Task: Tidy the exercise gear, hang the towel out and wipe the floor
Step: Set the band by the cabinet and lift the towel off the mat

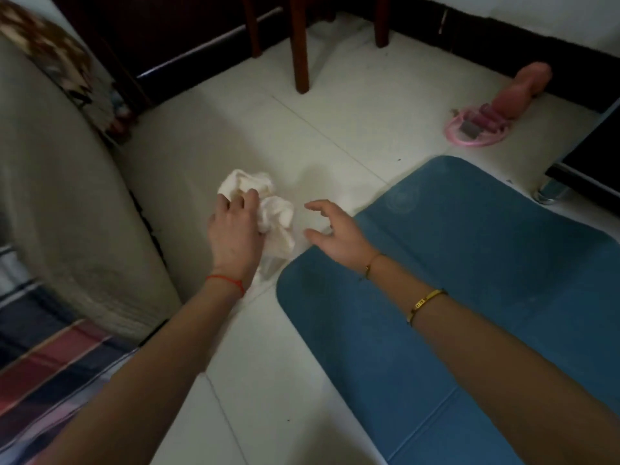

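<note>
Mid-frame, left hand (235,229) clamped on cloth (265,209) wipes the floor (335,129), right hand (335,229) spread; next likely another stroke

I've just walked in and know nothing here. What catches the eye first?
The left hand presses a crumpled white cloth onto the pale tiled floor at centre, the empty right hand spread open beside it. A large blue mat fills the right, with pink gear lying beyond it.

Dark red wooden chair legs (301,45) stand on the pale tiles at the top of the room. A bed's quilted cream cover (60,196) fills the left edge, above a striped cloth (43,370).
</note>
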